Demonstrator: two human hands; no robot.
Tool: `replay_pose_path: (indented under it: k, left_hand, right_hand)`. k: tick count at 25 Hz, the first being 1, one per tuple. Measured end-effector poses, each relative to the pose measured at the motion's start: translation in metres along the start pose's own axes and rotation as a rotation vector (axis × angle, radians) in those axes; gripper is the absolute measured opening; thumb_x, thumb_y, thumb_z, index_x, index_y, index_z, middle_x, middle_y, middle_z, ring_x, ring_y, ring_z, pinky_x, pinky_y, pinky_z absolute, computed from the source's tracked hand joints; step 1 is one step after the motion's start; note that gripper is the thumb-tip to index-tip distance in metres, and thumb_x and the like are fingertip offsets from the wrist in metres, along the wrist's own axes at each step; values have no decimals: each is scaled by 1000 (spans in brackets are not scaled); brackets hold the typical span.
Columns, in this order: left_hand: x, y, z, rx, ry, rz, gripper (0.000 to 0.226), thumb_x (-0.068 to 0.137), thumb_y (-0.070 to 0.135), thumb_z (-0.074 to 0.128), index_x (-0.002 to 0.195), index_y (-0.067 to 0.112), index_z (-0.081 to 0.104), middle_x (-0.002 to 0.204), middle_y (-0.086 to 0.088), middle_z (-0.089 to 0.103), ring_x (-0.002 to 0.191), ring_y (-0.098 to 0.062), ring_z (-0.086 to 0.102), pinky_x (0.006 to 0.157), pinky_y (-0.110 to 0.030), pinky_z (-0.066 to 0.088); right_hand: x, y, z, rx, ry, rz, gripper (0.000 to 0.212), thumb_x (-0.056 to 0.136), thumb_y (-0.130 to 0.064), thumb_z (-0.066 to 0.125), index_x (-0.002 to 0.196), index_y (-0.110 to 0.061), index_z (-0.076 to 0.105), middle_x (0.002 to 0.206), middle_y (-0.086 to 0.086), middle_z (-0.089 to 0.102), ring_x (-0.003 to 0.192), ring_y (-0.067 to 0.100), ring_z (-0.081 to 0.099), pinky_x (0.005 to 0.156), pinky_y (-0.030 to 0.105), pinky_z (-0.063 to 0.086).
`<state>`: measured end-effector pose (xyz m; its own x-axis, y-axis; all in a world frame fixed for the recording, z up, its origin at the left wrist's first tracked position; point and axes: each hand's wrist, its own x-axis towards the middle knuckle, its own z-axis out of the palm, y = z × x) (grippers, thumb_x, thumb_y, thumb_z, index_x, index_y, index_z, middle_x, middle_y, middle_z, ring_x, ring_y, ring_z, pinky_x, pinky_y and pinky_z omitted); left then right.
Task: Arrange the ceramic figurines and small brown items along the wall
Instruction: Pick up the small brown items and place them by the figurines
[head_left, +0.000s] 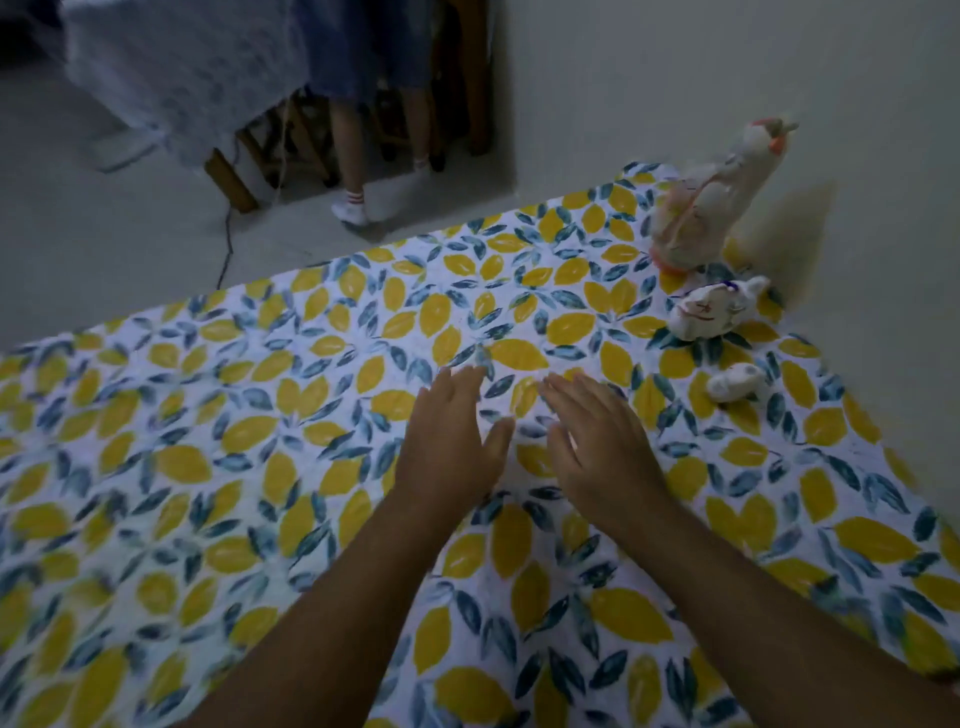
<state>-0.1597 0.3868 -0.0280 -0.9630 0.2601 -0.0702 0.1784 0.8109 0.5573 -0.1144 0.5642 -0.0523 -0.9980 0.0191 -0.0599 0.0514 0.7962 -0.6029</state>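
Note:
Three ceramic figurines stand in a row near the wall at the table's right side. The tall white and orange bird figurine (711, 202) is farthest, a white cat figurine (714, 312) sits in the middle, and a small white figurine (735, 382) lies nearest. My left hand (449, 441) and my right hand (597, 436) hover side by side over the middle of the table, palms down, fingers apart, holding nothing. Both hands are left of the figurines and touch none of them. No small brown items are visible.
The table carries a cloth printed with yellow lemons and blue leaves (260, 467). A pale wall (779, 78) runs along its right side. Beyond the far edge, a person's legs in white socks (358, 202) stand by wooden chair legs and another covered table (182, 78).

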Motion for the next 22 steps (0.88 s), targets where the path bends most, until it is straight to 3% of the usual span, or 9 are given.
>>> replay_pose_path:
  k: [3, 6, 10, 13, 16, 19, 22]
  left_hand:
    - [-42, -32, -12, -28, -1, -89, 65, 97, 40, 50, 155, 17, 30, 163, -7, 29, 153, -25, 12, 122, -47, 15]
    - [-71, -59, -12, -7, -43, -133, 71, 92, 42, 44, 156, 17, 28, 164, -6, 26, 153, -25, 10, 123, -48, 10]
    - [-90, -79, 0, 46, -83, -72, 60, 98, 24, 54, 153, 11, 34, 159, -14, 35, 147, -33, 27, 117, -51, 28]
    - [-88, -84, 6, -19, -66, -41, 47, 98, 9, 57, 144, 6, 48, 147, -18, 50, 130, -37, 48, 100, -48, 45]
    - [-84, -85, 9, -87, -43, -33, 41, 96, 3, 60, 137, 5, 54, 128, -17, 60, 107, -36, 60, 83, -46, 51]
    - [-81, -75, 13, -126, -22, -89, 37, 93, 5, 64, 128, 11, 57, 113, -10, 62, 96, -30, 60, 75, -41, 51]
    - [-63, -29, 33, -153, -97, 40, 35, 93, 6, 67, 127, 8, 60, 110, -11, 60, 96, -30, 59, 81, -44, 51]
  right_hand:
    - [-13, -26, 24, 16, -157, -28, 62, 94, -33, 35, 156, -31, 36, 165, -4, 30, 155, 20, 16, 123, 49, 17]
    - [-22, -43, 45, 30, -244, -52, 69, 90, -32, 44, 157, -39, 28, 167, -4, 26, 155, 20, 14, 123, 50, 21]
    - [-20, -56, 69, 19, -286, -90, 60, 96, -20, 62, 151, -31, 42, 161, 5, 37, 148, 26, 30, 116, 47, 35]
    - [-20, -57, 80, 107, -245, -65, 48, 96, -2, 62, 140, -20, 56, 133, 12, 59, 120, 33, 55, 100, 47, 48]
    - [-25, -53, 78, 159, -164, -36, 50, 95, 0, 64, 140, -18, 57, 112, 7, 59, 105, 29, 57, 91, 49, 51]
    - [-39, -44, 68, 256, -67, 112, 48, 94, -11, 69, 139, -22, 56, 122, 8, 61, 112, 29, 61, 93, 48, 56]
    - [-58, -6, 38, 276, 76, 220, 39, 94, -15, 72, 132, -20, 61, 131, 11, 60, 117, 31, 61, 96, 48, 56]
